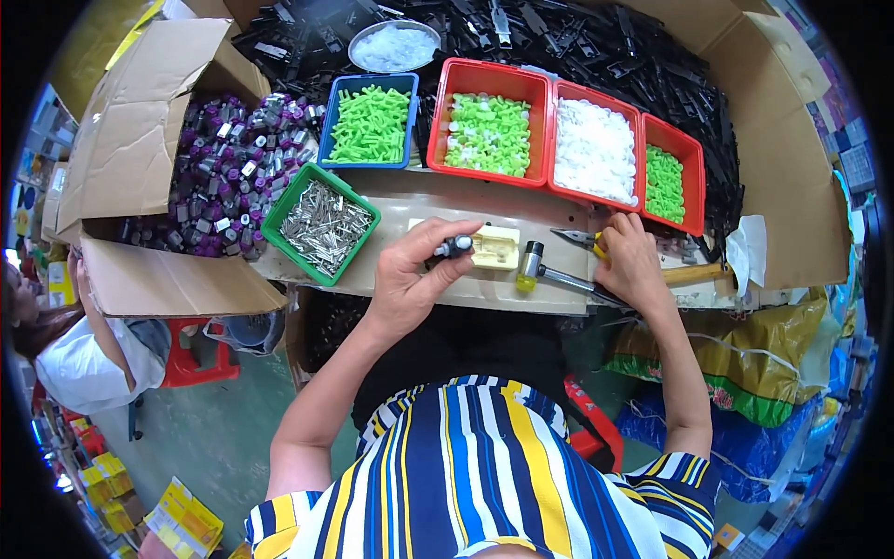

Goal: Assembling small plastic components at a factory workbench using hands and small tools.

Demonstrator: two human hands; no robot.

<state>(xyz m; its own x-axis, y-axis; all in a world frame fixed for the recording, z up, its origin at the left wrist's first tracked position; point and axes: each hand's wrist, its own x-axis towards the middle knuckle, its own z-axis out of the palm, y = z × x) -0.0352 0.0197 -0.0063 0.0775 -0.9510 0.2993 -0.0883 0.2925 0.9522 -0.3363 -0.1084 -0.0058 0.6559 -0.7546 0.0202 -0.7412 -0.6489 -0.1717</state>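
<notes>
The left hand (407,279) pinched a small black part (454,246) in front of the cream block (496,249), hiding some of it; the right hand (633,261) covered the handles of the pliers (575,238), its grip impossible to tell. The hammer (568,278) lay just below. Beyond, red bins (489,179) blocked part of a black heap (596,37), cut off above
</notes>
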